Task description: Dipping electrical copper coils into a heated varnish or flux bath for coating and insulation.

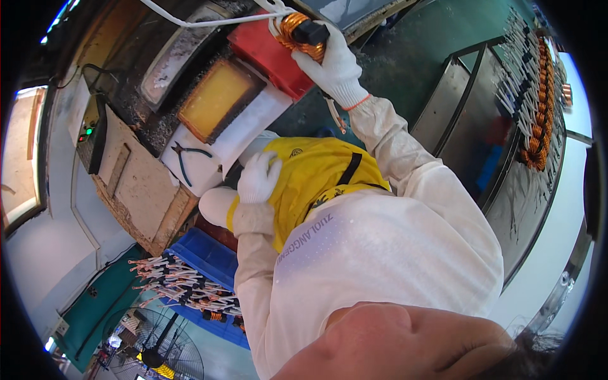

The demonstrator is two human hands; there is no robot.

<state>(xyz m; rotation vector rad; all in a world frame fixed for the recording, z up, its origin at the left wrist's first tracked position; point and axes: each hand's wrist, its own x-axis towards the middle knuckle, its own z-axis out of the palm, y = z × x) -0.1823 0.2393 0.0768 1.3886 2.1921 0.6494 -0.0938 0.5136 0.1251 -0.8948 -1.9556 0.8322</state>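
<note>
Green floor leaves passing room at 3 o'clock from the white-gloved right hand, bounded by a grey metal rack; an orange copper-wire coil and a glossy red box crowd 9 to 10. From the white-gloved left hand, a white sheet offers a lane toward 12, flanked by a yellow-filled square tray at 11.

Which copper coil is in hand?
The copper coil at top, gripped in the right hand; the others lie in the right-side row or blue crate.

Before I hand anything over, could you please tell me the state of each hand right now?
Left hand: loosely open at the yellow cloth, no held thing visible.
Right hand: closed, holding the coil.
</note>
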